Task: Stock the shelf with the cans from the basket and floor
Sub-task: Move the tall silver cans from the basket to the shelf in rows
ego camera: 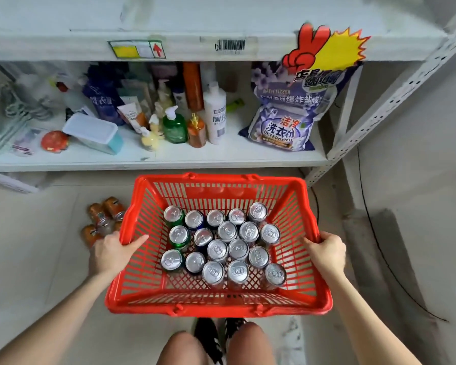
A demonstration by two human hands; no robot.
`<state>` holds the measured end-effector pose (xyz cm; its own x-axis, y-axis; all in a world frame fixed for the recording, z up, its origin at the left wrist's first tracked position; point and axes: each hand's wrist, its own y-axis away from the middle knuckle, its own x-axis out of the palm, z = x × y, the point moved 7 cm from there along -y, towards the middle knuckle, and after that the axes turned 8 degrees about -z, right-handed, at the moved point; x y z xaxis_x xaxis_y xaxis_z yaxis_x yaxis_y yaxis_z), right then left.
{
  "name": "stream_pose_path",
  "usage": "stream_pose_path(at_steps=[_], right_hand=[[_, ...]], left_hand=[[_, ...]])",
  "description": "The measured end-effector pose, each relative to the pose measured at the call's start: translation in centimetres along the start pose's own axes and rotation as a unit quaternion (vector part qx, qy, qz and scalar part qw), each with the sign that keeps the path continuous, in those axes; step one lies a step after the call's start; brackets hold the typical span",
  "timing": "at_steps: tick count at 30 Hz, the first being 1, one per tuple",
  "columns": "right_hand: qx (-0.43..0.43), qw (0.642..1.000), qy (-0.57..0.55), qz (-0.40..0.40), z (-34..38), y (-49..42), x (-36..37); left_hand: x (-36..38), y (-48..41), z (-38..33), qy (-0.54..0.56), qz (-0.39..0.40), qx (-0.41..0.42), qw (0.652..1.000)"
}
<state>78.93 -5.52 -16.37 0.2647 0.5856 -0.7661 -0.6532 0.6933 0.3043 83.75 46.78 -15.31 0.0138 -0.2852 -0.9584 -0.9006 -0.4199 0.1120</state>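
The left hand [113, 252] grips the left side rim of the red basket [216, 309]. Its thumb lies inside the basket wall, and the fingers curl under the rim on the outside. The right hand [327, 252] grips the right side rim in the same way, with the fingers wrapped over the edge. Both hands are closed around the rim, and both forearms reach forward from the bottom corners of the view.

The basket sits between the hands, in front of the person's knees and just before the shelf. Its long axis runs left to right, and its open top faces up. Whether its base touches the floor [37, 259] cannot be told.

The cans in the basket [238, 248] stand upright in a tight cluster on the basket bottom, with their silver tops and pull tabs facing up. They fill the middle and far part of the basket. Several cans on the left side of the cluster show green or blue walls.

The orange cans [103, 217] lie on the floor just left of the basket, beyond the left hand. They are grouped together and tipped on their sides.

The lower shelf [169, 162] carries a green pump bottle [174, 127], a white bottle [216, 114], a clear lidded box [92, 133] and a purple detergent bag [282, 127]. A red and yellow sign [327, 48] hangs on the edge of the upper shelf [63, 46].
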Motion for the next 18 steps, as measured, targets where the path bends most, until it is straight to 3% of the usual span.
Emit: stream_pose_path(at_steps=[11, 18], right_hand=[[-0.025, 0.999, -0.012, 0.040, -3.5, -9.0, 15.6], [-0.040, 0.999, -0.021, 0.020, -6.4, -13.2, 21.2]], left_hand=[[14.5, -6.5, 3.1, 0.043, 0.007, -0.015, 0.999], [21.8, -9.0, 3.9, 0.078, 0.015, -0.019, 0.997]])
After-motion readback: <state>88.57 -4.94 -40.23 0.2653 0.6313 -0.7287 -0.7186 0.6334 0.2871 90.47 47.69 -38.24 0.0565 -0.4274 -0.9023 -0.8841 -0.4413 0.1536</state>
